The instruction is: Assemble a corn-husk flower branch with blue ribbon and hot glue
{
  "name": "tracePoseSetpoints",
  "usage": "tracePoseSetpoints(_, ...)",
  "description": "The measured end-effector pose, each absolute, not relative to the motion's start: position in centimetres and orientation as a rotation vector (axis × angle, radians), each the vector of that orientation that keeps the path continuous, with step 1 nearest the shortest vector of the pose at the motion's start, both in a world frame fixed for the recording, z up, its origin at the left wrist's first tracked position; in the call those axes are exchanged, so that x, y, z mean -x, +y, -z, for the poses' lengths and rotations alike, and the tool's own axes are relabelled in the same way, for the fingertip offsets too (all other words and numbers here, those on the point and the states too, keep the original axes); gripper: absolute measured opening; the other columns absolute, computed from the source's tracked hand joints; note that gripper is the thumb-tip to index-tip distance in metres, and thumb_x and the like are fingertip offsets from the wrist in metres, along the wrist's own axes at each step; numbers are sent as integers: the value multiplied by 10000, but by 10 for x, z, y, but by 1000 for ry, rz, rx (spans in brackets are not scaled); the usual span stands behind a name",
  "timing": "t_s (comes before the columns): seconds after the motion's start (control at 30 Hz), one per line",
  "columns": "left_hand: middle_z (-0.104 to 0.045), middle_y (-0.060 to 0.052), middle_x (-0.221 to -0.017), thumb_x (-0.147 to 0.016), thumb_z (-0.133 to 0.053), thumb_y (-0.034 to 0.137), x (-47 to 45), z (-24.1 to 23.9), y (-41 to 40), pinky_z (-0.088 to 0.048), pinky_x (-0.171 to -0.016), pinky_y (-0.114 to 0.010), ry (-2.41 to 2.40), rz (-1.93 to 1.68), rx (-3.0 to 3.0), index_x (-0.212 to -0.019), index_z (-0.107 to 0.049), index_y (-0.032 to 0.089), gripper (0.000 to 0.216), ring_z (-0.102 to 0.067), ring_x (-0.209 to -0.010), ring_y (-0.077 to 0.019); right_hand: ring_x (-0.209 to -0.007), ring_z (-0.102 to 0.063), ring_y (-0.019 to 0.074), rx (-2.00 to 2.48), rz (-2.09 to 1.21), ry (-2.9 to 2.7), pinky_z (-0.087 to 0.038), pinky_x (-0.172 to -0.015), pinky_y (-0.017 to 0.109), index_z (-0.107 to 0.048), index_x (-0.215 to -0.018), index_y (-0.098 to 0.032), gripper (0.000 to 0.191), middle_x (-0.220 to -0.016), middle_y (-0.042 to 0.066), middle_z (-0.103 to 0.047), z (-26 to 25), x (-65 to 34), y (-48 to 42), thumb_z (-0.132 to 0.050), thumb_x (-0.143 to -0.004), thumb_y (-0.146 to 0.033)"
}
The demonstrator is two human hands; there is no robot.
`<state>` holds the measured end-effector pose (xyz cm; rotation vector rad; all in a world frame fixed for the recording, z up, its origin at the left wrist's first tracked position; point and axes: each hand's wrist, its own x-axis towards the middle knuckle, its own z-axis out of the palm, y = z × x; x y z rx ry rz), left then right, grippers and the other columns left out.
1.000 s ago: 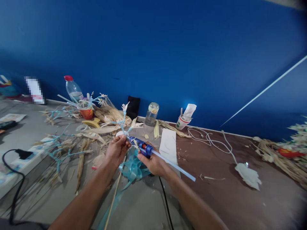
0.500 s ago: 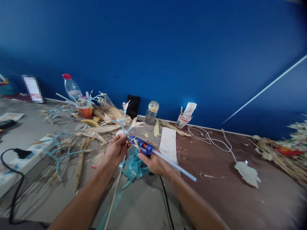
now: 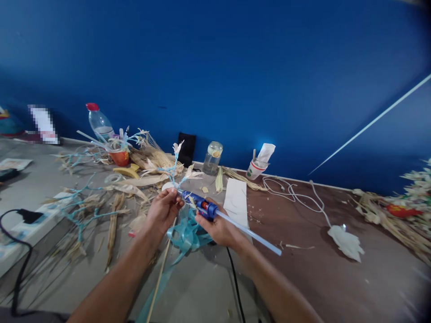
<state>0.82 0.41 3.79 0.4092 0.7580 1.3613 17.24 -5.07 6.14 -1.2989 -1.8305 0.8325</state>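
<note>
Pinched in the fingers of my left hand (image 3: 165,206) is an upright flower stem (image 3: 174,172), wrapped in light blue, with pale petals at its tips. My right hand (image 3: 218,224) is closed around a blue glue gun (image 3: 198,204); its nozzle points left, close by my left fingertips. A long translucent glue stick (image 3: 251,233) sticks out of the gun's back end. Loops of light blue ribbon (image 3: 188,233) lie beneath both hands. One thin pale stick (image 3: 163,269) runs down from below my left hand.
On the left lie blue-wrapped branches (image 3: 81,215) and a white power strip (image 3: 20,244). Dried husks (image 3: 151,157), an orange cup (image 3: 120,157), a bottle (image 3: 100,123) and a glass jar (image 3: 213,159) line the wall. White paper (image 3: 235,197), a paper cup (image 3: 256,169) and a white cable (image 3: 292,193) are rightward.
The glue gun has shifted slightly, its glue stick's end now a little farther right. My left hand keeps hold of the stem in nearly the same place.
</note>
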Motion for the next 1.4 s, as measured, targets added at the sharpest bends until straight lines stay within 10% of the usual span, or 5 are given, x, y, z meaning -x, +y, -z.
tracePoseSetpoints(1.4, -513, 10, -514, -771, -540, 43, -7, -44, 1, -489, -465, -182, 732, -1330, -352, -661, -556, 116, 133, -504, -444, -67, -681, -520, 141, 1173, -707, -1911, -434, -641, 266, -452, -807, -200, 124, -743, 4, -519, -51, -179, -45, -531, -802, -295)
